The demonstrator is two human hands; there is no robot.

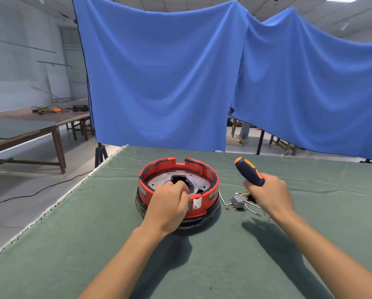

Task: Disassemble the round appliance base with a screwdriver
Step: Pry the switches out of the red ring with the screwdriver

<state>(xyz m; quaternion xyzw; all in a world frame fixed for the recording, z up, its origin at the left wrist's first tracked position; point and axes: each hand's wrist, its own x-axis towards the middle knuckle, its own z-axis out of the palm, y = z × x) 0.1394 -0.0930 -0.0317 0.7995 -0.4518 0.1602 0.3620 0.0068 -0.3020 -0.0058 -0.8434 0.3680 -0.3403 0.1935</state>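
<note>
The round appliance base [211, 186], red with a black lower ring, sits in the middle of the green-covered table [94, 244]. Inside it lies a grey metal plate with a dark central opening. My left hand [170, 206] curls over the base's near rim, fingers inside the ring. To the right of the base my right hand [269, 193] grips a screwdriver by its dark blue and orange handle [248, 170], handle end pointing up and away; the shaft is hidden behind the hand.
A small grey electrical part with loose wires [238, 201] lies on the cloth between the base and my right hand. A blue curtain [180, 72] hangs behind the table. Wooden tables [40, 130] stand at the left, with cables on the floor.
</note>
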